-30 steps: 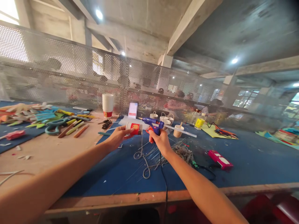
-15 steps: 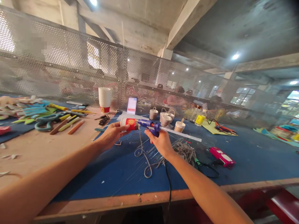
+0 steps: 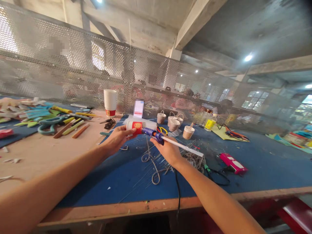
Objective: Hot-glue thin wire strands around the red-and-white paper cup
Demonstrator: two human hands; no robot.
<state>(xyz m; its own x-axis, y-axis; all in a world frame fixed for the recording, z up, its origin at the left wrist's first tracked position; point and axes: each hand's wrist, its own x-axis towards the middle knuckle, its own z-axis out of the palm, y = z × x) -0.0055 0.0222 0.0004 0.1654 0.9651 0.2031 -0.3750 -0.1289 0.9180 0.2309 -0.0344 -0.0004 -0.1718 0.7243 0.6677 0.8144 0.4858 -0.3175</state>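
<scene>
My left hand grips a white and red paper cup, tipped on its side with its base end toward the right. Wrapped round the handle of a purple glue gun is my right hand; the gun's nozzle is at the cup's right end. A long clear glue stick juts from the gun's back. Grey cord hangs from near the cup and loops on the blue table mat. Whether the nozzle touches the cup I cannot tell.
Cord-covered cups with handles stand behind my hands, near yellow-handled scissors. A stack of paper cups is at the back left, beside tools and teal scissors. A pink box lies right; a perforated metal screen runs behind.
The glue gun has tilted, its back end and glue stick dropping lower. The yellow-handled scissors now show behind it. My left hand still holds the cup in nearly the same place.
</scene>
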